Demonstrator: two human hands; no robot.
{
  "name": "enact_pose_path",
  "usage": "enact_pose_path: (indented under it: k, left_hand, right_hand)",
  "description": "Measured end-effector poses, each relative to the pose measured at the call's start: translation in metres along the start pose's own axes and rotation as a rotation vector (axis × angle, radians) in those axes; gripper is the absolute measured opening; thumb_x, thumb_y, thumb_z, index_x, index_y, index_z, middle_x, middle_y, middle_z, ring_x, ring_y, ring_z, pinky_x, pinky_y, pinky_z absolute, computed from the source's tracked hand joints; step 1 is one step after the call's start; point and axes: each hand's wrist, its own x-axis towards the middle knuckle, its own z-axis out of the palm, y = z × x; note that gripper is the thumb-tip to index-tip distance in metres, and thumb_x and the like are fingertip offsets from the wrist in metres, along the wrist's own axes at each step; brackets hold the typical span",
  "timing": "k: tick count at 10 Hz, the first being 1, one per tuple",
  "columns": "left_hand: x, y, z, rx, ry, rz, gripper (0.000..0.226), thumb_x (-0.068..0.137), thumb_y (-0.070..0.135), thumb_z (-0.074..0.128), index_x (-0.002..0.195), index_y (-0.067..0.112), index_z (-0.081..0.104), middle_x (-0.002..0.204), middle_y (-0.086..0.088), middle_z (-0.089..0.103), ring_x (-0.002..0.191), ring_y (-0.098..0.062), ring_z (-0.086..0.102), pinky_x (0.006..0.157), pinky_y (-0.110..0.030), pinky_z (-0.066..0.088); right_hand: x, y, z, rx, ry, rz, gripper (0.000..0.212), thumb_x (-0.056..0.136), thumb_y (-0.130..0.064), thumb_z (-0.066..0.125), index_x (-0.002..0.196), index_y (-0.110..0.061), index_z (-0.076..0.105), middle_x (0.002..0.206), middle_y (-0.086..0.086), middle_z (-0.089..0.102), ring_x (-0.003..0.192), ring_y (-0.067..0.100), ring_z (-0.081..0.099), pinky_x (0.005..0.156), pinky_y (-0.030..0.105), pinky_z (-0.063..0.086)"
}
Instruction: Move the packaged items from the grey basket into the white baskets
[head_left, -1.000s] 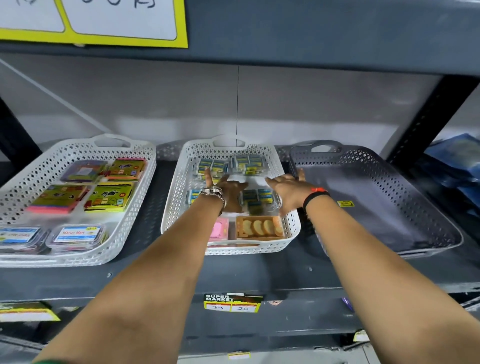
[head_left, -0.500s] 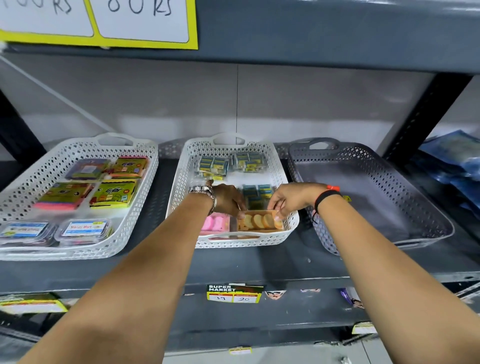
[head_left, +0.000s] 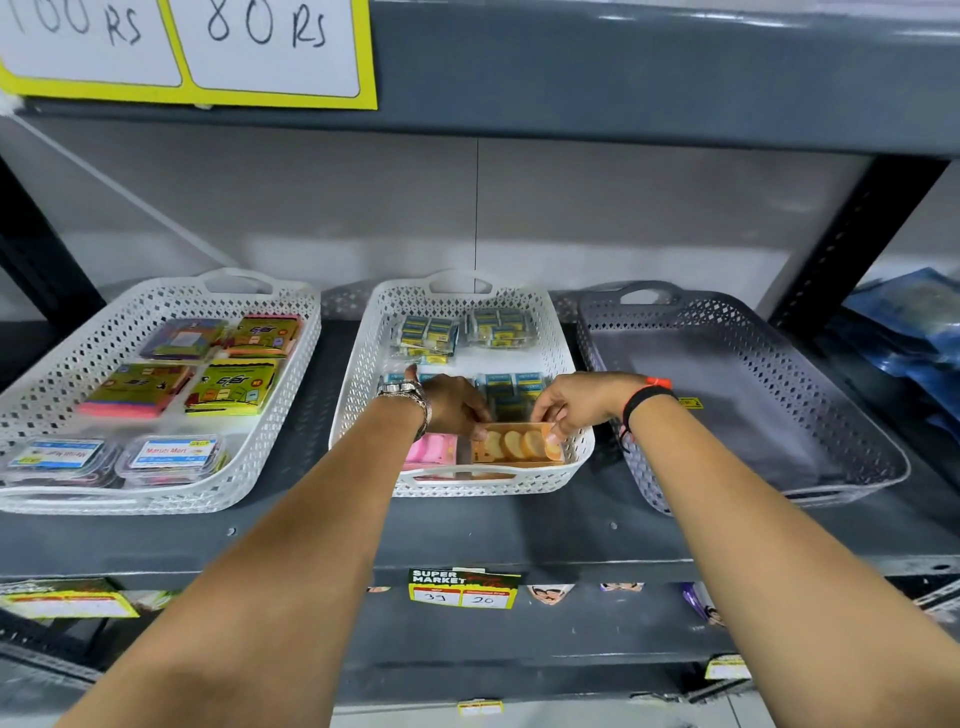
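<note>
The left hand and the right hand both reach into the middle white basket on the shelf. Each pinches a far corner of the orange pack: left fingertips at its far left corner, right fingertips at its far right corner. Both hands are closed on it in a light fingertip grip, not a full clench.

The orange pack lies flat at the front right of the middle white basket, just beside a pink pack on its left. Through its clear top, 3 pale round pieces show in a row. Behind the hands lie several blue and yellow packs, partly hidden by the wrists.

Judgement on handling: the pack looks small and light, with a stiff card or plastic tray under a clear film. The contents may be brittle, so pressure on the top face should be avoided. The film is likely smooth and slippery; the short edges or corners give the safest hold, as now taken.

The left white basket holds 4 flat coloured packs and 2 clear labelled tubs. The grey basket on the right appears empty, apart from a small yellow tag on its near left wall. Judged from that, the transfer looks nearly finished, with only tidying of the orange pack in hand.
</note>
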Motion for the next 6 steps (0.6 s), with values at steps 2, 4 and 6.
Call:
enact_pose_path:
  k: [2, 4, 6]
  left_hand:
    - [0.0025, 0.0017, 0.0033, 0.039, -0.004, -0.013, 0.029, 0.087, 0.041, 0.052, 0.113, 0.031, 0.059, 0.129, 0.006, 0.057, 0.13, -0.021, 0.04, 0.111, -0.062, -0.005]
    - [0.0064, 0.001, 0.0027, 0.035, -0.001, -0.017, 0.028, 0.088, 0.041, 0.05, 0.112, 0.031, 0.059, 0.13, 0.005, 0.056, 0.13, -0.021, 0.039, 0.11, -0.063, -0.007]
    - [0.0012, 0.0035, -0.0041, -0.099, 0.035, 0.017, 0.029, 0.086, 0.034, 0.057, 0.113, 0.026, 0.06, 0.123, -0.001, 0.063, 0.118, -0.023, 0.052, 0.111, -0.046, 0.028]
  right_hand:
    - [0.0028, 0.0021, 0.0001, 0.033, -0.003, -0.014, 0.04, 0.085, -0.013, 0.065, 0.124, -0.011, 0.058, 0.126, 0.009, 0.064, 0.116, 0.023, 0.059, 0.104, 0.038, 0.046]
    - [0.0061, 0.0058, -0.0015, 0.03, 0.025, -0.034, 0.04, 0.085, -0.012, 0.064, 0.124, -0.011, 0.058, 0.125, 0.007, 0.064, 0.116, 0.022, 0.058, 0.099, 0.03, 0.044]
    - [0.0053, 0.0037, -0.0069, 0.049, 0.018, -0.026, 0.038, 0.088, -0.01, 0.06, 0.125, -0.01, 0.058, 0.127, 0.009, 0.062, 0.118, 0.023, 0.057, 0.106, 0.034, 0.043]
